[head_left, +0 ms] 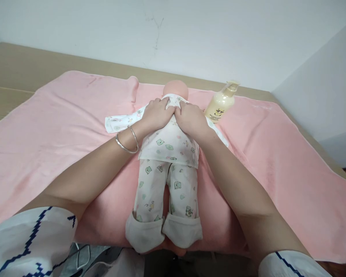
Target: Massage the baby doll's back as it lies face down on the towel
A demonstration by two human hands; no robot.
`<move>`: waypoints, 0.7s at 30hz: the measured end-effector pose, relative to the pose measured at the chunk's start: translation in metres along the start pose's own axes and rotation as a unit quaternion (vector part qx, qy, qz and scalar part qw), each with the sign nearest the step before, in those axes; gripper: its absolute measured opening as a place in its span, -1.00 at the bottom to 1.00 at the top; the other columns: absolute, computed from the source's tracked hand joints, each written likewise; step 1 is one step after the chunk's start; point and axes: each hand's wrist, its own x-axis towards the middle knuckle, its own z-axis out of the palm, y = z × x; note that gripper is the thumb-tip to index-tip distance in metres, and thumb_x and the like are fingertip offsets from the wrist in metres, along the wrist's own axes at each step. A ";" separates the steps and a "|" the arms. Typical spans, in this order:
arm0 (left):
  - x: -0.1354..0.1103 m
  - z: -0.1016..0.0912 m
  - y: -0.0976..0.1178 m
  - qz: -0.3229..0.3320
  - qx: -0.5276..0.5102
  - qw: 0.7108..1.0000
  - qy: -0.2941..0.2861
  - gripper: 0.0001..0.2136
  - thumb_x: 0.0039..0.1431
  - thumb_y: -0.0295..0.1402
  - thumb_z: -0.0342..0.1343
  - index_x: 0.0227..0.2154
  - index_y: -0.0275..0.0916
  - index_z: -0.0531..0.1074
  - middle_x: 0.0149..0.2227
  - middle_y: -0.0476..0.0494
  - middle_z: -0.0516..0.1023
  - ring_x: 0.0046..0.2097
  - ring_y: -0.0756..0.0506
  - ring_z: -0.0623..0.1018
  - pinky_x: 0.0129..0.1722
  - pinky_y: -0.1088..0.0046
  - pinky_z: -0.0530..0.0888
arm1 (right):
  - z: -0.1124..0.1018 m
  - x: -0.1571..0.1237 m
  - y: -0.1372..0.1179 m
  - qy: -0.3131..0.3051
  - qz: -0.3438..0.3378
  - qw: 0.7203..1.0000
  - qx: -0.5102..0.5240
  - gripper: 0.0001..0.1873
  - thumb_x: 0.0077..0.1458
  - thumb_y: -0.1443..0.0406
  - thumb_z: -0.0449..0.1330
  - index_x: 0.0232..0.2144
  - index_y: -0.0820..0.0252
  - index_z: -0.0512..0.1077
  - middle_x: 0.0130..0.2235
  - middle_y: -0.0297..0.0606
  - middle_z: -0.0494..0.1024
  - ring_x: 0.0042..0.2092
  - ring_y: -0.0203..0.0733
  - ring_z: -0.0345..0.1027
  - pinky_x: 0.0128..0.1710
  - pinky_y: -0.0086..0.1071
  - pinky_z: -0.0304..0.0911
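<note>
A baby doll point(170, 150) lies stretched out in the middle, its smooth bald head point(176, 88) pointing away from me. It wears a white long-sleeved top and white trousers point(177, 188) printed with small green animals, cuffs turned up. No face shows on the head from here. My left hand point(158, 114), with silver bangles at the wrist, rests on the left of the doll's upper body. On the right side, my right hand point(192, 118) rests on it likewise. Both hands lie palm down with fingers extended, thumbs meeting near the middle. Neither holds anything visible.
Under the doll is a pink blanket point(60, 154) spread over a tan surface point(17, 63). A cream pump bottle point(221, 104) with a cow drawing leans just right of the doll. Behind stands a white wall point(103, 30). A white cable point(82, 256) hangs below the front edge.
</note>
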 end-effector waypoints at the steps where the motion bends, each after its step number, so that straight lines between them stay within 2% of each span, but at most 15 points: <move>1: 0.000 0.000 0.000 -0.003 -0.003 1.000 0.000 -0.49 0.32 -0.17 -0.23 0.19 -0.16 0.43 0.08 -0.36 0.52 0.18 -0.38 0.43 0.25 -0.05 0.39 | 0.000 0.000 0.000 -0.001 0.000 1.000 0.004 -0.39 0.46 0.17 -0.26 0.21 0.39 0.39 0.15 0.13 0.49 0.15 0.21 0.39 0.23 0.06 0.28; 10: -0.002 0.004 0.000 -0.011 0.010 1.000 0.020 -0.40 0.31 -0.16 -0.21 0.32 -0.22 0.35 0.19 -0.35 0.49 0.27 -0.37 0.42 0.35 -0.02 0.34 | -0.001 0.009 0.006 -0.012 0.023 0.999 0.029 -0.38 0.42 0.10 -0.20 0.22 0.33 0.40 0.17 0.10 0.49 0.19 0.30 0.37 0.25 0.17 0.24; 14: -0.004 0.004 0.003 -0.014 0.012 1.000 0.021 -0.39 0.31 -0.15 -0.20 0.33 -0.24 0.35 0.23 -0.37 0.47 0.30 -0.38 0.40 0.37 -0.02 0.32 | -0.001 0.012 0.012 -0.013 0.032 0.997 0.064 -0.32 0.41 0.01 -0.16 0.33 0.31 0.31 0.22 0.11 0.47 0.23 0.28 0.36 0.29 0.17 0.21; 21: -0.005 0.004 0.004 -0.012 0.027 0.999 0.018 -0.39 0.33 -0.15 -0.24 0.35 -0.20 0.33 0.19 -0.34 0.47 0.28 -0.35 0.40 0.38 0.01 0.31 | 0.004 0.017 0.021 -0.012 0.025 0.994 0.108 -0.20 0.40 -0.05 -0.15 0.47 0.30 0.14 0.39 0.06 0.27 0.37 0.26 0.23 0.40 0.14 0.13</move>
